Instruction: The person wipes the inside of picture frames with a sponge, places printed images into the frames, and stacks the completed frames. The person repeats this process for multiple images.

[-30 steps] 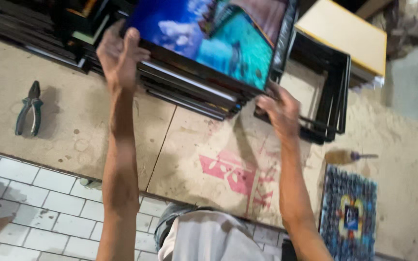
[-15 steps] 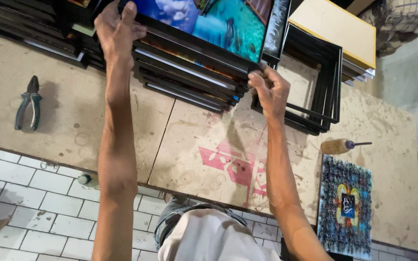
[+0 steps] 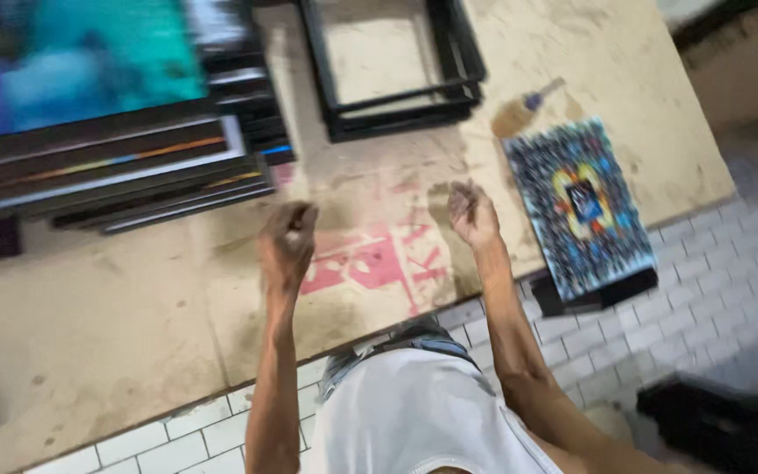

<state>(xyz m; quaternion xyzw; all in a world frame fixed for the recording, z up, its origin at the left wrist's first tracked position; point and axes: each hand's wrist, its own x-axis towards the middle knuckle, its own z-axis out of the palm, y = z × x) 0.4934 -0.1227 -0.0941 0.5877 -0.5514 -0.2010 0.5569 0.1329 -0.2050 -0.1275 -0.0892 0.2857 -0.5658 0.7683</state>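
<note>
Both hands are being drawn back from the stacked frames (image 3: 125,167) at the bench's (image 3: 89,307) far left edge; left hand (image 3: 287,241) is being held loosely curled, right hand (image 3: 473,213) half-open, nothing gripped; stacking seemingly done, patterned picture (image 3: 579,206) at the right edge untouched.

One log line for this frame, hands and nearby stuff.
left hand: empty, loosely curled, above table | right hand: empty, open | framed pictures: stacked far left | mosaic picture: right of right hand
</note>
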